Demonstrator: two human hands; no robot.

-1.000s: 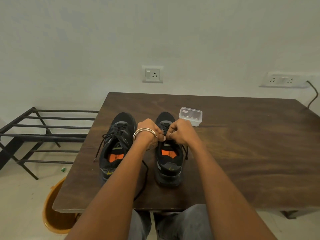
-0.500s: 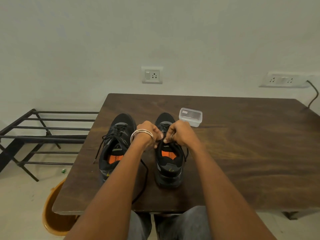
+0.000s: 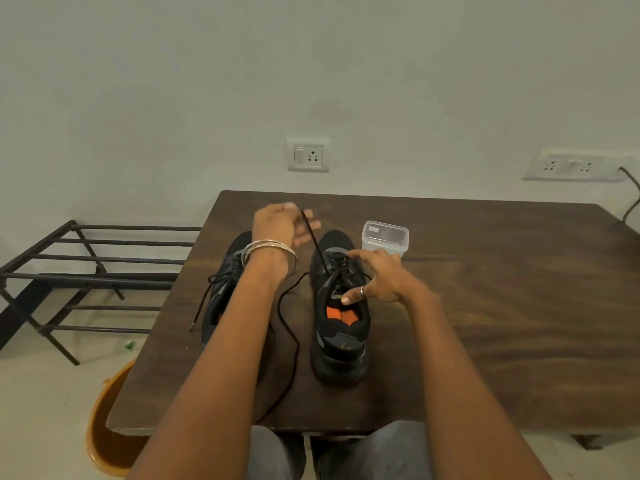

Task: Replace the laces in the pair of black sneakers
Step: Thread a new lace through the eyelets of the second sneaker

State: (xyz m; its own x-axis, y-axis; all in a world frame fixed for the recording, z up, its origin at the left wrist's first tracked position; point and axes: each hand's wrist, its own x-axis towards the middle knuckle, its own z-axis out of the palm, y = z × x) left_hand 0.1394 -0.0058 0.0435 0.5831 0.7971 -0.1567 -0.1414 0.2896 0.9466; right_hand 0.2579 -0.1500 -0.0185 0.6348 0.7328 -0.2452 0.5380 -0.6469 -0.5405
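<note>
Two black sneakers with orange insoles stand side by side on the dark wooden table (image 3: 485,306), toes pointing away from me. My left hand (image 3: 280,225) is raised beyond the left sneaker (image 3: 221,299) and pinches a black lace (image 3: 317,247) that runs taut down into the eyelets of the right sneaker (image 3: 341,327). Slack from that lace loops across the table between the shoes toward the near edge. My right hand (image 3: 377,277) rests on the right sneaker's tongue with fingers spread. The left sneaker keeps its lace, one end trailing to the left.
A small clear plastic lidded box (image 3: 385,237) stands just behind the right sneaker. A black metal rack (image 3: 86,271) stands to the left of the table, and an orange bucket (image 3: 107,427) sits on the floor under the near left corner. Wall sockets are behind.
My left hand has lifted up and away from the right sneaker, pulling a length of lace out taut. My right hand has opened and now lies on the shoe's tongue.
</note>
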